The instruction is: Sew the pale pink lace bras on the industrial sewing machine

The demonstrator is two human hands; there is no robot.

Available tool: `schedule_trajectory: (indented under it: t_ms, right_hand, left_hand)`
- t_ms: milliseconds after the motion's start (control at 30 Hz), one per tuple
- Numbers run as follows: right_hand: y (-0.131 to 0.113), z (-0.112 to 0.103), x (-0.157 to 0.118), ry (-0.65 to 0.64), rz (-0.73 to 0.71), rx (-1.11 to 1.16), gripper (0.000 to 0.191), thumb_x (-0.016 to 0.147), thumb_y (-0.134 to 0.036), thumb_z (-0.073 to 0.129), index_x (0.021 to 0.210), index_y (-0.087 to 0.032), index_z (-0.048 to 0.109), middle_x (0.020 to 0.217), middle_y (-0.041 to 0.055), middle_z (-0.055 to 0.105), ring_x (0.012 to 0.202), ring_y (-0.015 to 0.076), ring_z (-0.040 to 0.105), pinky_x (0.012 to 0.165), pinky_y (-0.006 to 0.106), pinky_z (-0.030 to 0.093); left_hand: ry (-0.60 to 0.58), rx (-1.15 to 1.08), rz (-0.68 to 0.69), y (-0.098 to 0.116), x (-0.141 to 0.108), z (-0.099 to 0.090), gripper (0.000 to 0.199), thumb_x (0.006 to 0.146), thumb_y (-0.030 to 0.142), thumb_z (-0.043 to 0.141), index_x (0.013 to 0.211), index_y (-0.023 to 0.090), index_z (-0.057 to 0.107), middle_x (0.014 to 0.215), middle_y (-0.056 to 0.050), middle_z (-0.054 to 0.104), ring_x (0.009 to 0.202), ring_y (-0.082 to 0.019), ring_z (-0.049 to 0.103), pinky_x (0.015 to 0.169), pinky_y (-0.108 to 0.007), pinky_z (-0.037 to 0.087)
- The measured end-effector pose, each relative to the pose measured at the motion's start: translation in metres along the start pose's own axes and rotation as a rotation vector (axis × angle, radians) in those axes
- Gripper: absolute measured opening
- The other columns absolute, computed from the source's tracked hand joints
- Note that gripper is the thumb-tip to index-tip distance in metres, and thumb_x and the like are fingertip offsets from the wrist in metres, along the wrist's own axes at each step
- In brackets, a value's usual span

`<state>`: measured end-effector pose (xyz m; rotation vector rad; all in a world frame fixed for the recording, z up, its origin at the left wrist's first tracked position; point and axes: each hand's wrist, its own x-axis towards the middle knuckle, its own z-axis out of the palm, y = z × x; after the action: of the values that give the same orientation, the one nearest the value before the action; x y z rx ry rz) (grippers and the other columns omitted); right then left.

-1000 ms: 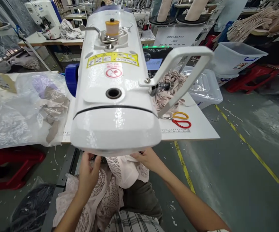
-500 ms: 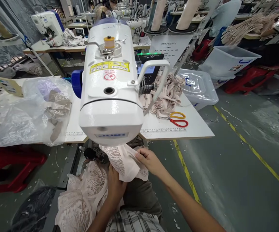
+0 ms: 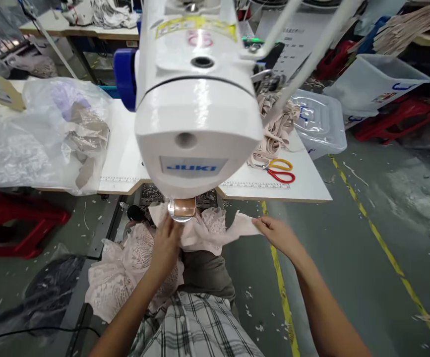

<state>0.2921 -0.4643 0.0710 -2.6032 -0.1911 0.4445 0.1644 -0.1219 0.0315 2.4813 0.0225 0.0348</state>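
A white sewing machine [image 3: 196, 119] fills the upper middle, a round metal part with a copper-coloured face [image 3: 183, 208] at its lower end. Pale pink lace fabric [image 3: 203, 233] lies under and beside that part. My right hand [image 3: 276, 233] pinches the fabric's right end, stretched out to the side. Close against the metal part, my left hand [image 3: 167, 243] has its fingers bent down on the fabric's left portion; the fingertips are partly hidden. Several lace cups [image 3: 121, 277] are piled beneath my left forearm.
Scissors with orange and red handles [image 3: 281, 171] lie on the white table [image 3: 307, 183] near pink straps [image 3: 274, 129]. A plastic bag [image 3: 25, 148] is at left. Clear bins [image 3: 319, 121] stand right, a red stool [image 3: 17, 223] lower left.
My right hand has moved right, drawing the fabric end out sideways. My left hand has moved up to the metal part. The view has tipped down, and the machine looks larger.
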Motion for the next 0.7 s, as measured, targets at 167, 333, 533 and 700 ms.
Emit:
schedule_trajectory:
  t_ms: [167, 333, 533, 700]
  right_hand:
    - [-0.001, 0.062, 0.019, 0.06, -0.084, -0.11, 0.047, 0.093, -0.046, 0.044, 0.122, -0.011, 0.058, 0.124, 0.023, 0.062, 0.116, 0.0341, 0.057, 0.093, 0.044, 0.045]
    - [-0.058, 0.161, 0.028, 0.012, -0.426, -0.014, 0.068, 0.091, -0.052, 0.052, 0.145, -0.012, 0.037, 0.147, 0.0237, 0.043, 0.136, 0.0367, 0.04, 0.11, 0.052, 0.034]
    - [-0.07, 0.189, 0.024, -0.026, -0.445, 0.027, 0.063, 0.09, -0.052, 0.052, 0.137, -0.01, 0.045, 0.136, 0.0261, 0.051, 0.129, 0.0405, 0.046, 0.104, 0.057, 0.04]
    - [-0.144, 0.148, -0.014, -0.075, -0.615, 0.162, 0.08, 0.085, -0.064, 0.058, 0.145, -0.015, 0.039, 0.146, 0.0229, 0.043, 0.135, 0.0383, 0.039, 0.108, 0.055, 0.037]
  left_hand:
    - [-0.204, 0.073, -0.018, -0.004, -0.033, 0.004, 0.047, 0.081, 0.027, 0.062, 0.127, 0.02, 0.058, 0.144, -0.013, 0.051, 0.132, -0.028, 0.049, 0.108, -0.041, 0.044]
    - [-0.062, 0.359, -0.456, -0.058, -0.081, -0.093, 0.043, 0.096, 0.045, 0.035, 0.105, 0.011, 0.059, 0.104, -0.019, 0.065, 0.101, -0.032, 0.063, 0.083, -0.043, 0.049]
    - [-0.268, 0.529, -0.774, -0.076, -0.149, -0.118, 0.048, 0.093, 0.06, 0.037, 0.071, 0.02, 0.052, 0.068, -0.007, 0.062, 0.063, -0.023, 0.061, 0.055, -0.029, 0.03]
    - [-0.214, 0.47, -0.61, -0.024, -0.161, -0.117, 0.042, 0.099, 0.045, 0.03, 0.067, 0.021, 0.045, 0.07, -0.005, 0.06, 0.07, -0.02, 0.058, 0.06, -0.029, 0.031]
